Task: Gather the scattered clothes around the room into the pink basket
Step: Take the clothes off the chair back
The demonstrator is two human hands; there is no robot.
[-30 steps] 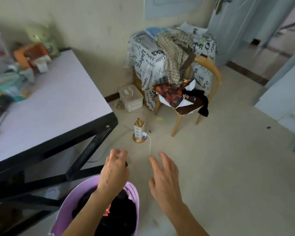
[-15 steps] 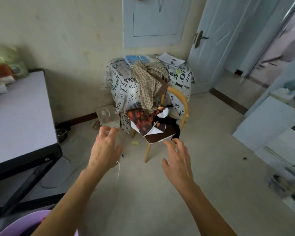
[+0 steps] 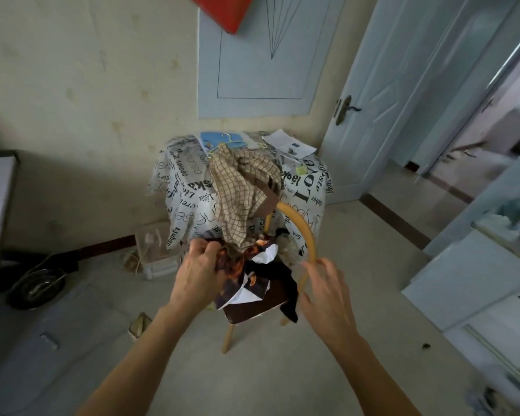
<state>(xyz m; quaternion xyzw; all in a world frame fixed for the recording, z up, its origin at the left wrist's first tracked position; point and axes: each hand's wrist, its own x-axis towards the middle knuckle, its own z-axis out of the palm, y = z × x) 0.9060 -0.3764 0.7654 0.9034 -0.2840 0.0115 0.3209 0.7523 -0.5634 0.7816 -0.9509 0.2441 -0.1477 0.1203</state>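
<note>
A wooden chair stands ahead with clothes piled on its seat. On it lie a flame-print garment with a white lining and a black garment. A beige checked shirt on a hanger droops from the covered table down onto the chair. My left hand has its fingers curled on the top edge of the flame-print garment. My right hand hovers with spread fingers beside the chair back, near the black garment, holding nothing. The pink basket is out of view.
Behind the chair is a table under a lettered cloth with papers on top. A clear plastic box and a metal bowl sit on the floor at left. A door stands at right, a white cabinet beyond.
I have moved from the basket toward the chair, and the basket has dropped out of view. Both hands reached forward; the left one now grips the flame-print garment.
</note>
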